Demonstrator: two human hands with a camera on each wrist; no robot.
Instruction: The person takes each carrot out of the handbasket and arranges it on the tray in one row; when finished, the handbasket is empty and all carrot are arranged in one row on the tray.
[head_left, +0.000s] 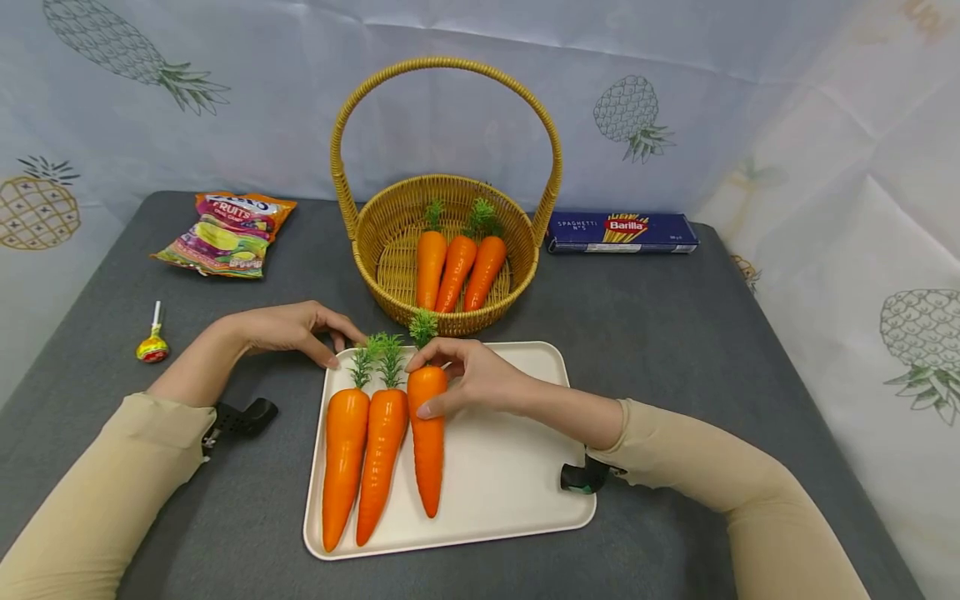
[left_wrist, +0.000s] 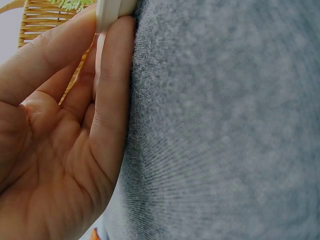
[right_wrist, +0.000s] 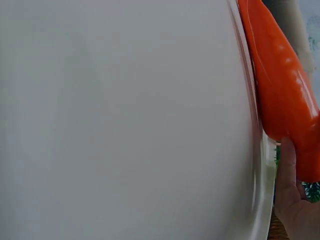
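Observation:
A right hand point(head_left: 480, 377) holds an orange carrot point(head_left: 429, 467) near its leafy top, thumb on one side and fingers on the other. This carrot lies over the cream tray point(head_left: 510, 475), its tip pointing toward the person; whether it touches the tray, I cannot tell. To its left, a second carrot point(head_left: 384, 458) and a third carrot point(head_left: 346, 458) lie side by side on the tray. At the tray's far left corner is the left hand point(head_left: 288, 327). The left wrist view shows its thumb and fingers pinching the tray rim point(left_wrist: 114, 12).
Behind the tray stands a wicker basket point(head_left: 375, 287) with a tall handle and three carrots point(head_left: 459, 267) inside. A blue spaghetti box point(head_left: 622, 232) lies at the back right. On the left are a candy bag point(head_left: 228, 233) and a lollipop point(head_left: 153, 342), all on a grey tabletop point(head_left: 637, 333).

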